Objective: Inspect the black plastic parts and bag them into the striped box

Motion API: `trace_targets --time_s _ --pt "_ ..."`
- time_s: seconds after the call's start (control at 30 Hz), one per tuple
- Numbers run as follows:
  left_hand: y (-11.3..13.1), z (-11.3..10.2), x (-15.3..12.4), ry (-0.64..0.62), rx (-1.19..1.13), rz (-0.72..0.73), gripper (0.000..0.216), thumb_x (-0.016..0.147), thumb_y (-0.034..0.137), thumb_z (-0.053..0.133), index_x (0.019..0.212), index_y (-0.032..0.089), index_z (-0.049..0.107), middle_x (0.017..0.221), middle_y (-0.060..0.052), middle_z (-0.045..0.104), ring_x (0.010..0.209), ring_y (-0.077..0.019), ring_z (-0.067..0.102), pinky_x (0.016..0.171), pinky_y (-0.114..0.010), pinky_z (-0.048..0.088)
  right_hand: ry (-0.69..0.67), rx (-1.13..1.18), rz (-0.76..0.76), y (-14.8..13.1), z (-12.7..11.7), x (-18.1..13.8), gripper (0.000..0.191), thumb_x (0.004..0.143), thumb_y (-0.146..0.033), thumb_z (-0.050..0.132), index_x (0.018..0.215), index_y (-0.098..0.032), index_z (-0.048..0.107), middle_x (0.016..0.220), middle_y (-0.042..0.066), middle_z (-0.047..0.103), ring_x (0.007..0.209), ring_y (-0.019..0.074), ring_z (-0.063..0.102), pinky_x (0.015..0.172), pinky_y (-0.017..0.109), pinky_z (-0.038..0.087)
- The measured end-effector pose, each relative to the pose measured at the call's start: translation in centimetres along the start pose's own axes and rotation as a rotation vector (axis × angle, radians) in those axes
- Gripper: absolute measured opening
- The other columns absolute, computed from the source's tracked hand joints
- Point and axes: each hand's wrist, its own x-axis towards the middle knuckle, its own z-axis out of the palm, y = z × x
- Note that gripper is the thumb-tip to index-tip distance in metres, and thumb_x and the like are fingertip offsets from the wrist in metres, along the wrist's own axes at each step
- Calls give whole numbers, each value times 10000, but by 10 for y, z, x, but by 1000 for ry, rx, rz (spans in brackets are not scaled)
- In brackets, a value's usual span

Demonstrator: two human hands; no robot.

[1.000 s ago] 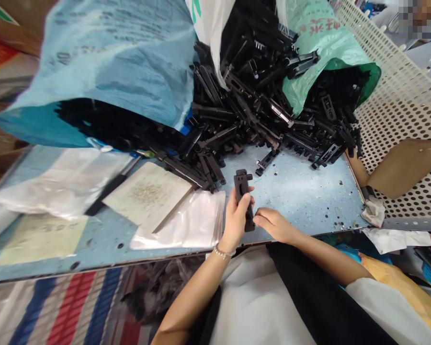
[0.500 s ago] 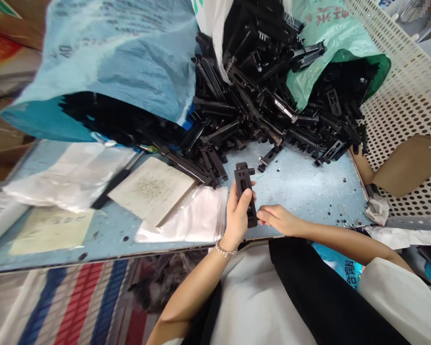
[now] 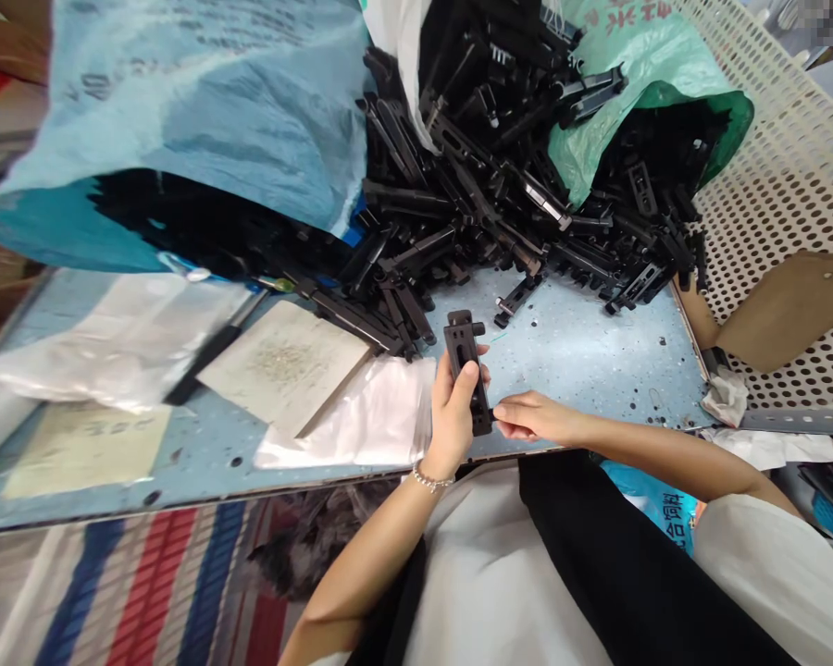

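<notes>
My left hand point(image 3: 453, 407) is wrapped round a black slotted bracket point(image 3: 466, 356), its thumb lying on the front face. The bracket stands nearly upright, with a small knob sticking out at its upper right. At the lower right side of the bracket my right hand point(image 3: 533, 417) is closed in a pinch. Its fingertips meet a small dark part there, too small to make out. Behind both hands lies a big heap of similar black brackets point(image 3: 451, 199) on the blue tabletop point(image 3: 590, 356).
A blue plastic bag point(image 3: 215, 120) and a green bag point(image 3: 656, 65), both with black parts inside, flank the heap. Left of my hands lie a square pale board point(image 3: 284, 365), clear plastic bags point(image 3: 361, 416) and a yellowish sheet point(image 3: 87, 449). A perforated cream panel point(image 3: 791, 185) stands at right.
The view has shifted slightly, so most things sit a little further left. My left hand keeps its hold on the bracket, and my right hand stays pinched at its lower side.
</notes>
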Motion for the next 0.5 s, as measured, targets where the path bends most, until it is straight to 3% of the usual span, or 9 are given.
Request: trace_targets --time_s 0.07,0.1,0.2,0.27,0.37,0.43,0.5 --pt "-5 -7 2 -35 -10 -99 418 870 551 700 1111 223 606 956 -32 692 719 -121 612 606 -225 495 -49 -36 53 -1 -6 2 538 1085 -507 266 823 -185 607 677 6 590 600 131 536 591 265 447" --pt "-10 -10 4 -53 -30 -160 453 854 548 721 1137 221 587 917 -24 688 737 -134 639 628 -236 516 -12 -145 58 0 -12 5 500 1074 -509 324 844 -187 630 731 26 627 652 147 568 617 276 456" --pt "-32 -19 13 -82 -45 -284 614 826 517 754 1305 216 514 1000 -50 708 887 -194 711 780 -322 579 288 -568 76 11 -40 27 296 1048 -333 415 1096 -195 673 1095 119 693 852 220 637 685 327 483" --pt "-51 -23 17 -65 69 -283 623 860 502 702 1367 197 507 1122 -96 710 1031 -240 710 927 -408 565 467 -740 116 28 -61 48 420 988 -130 389 1356 -211 575 1416 165 572 978 259 653 718 357 511" --pt "-72 -30 19 -49 442 -66 499 917 438 611 1333 164 594 1359 -168 628 1321 -313 571 1157 -520 405 498 -816 196 58 -86 75 595 907 -25 393 1449 -245 502 1580 154 419 1068 298 652 769 400 550" --pt "-75 -35 18 -41 690 141 441 940 392 581 1313 162 634 1497 -189 520 1444 -347 438 1228 -579 277 516 -764 201 72 -93 81 530 915 -38 399 1391 -229 531 1544 161 439 1100 311 644 809 435 565" --pt "-68 -37 17 -12 797 267 422 955 405 572 1299 175 657 1519 -188 496 1456 -357 410 1232 -611 249 649 -641 125 77 -87 78 436 939 -83 429 1346 -213 514 1479 171 471 1173 308 615 878 461 566"
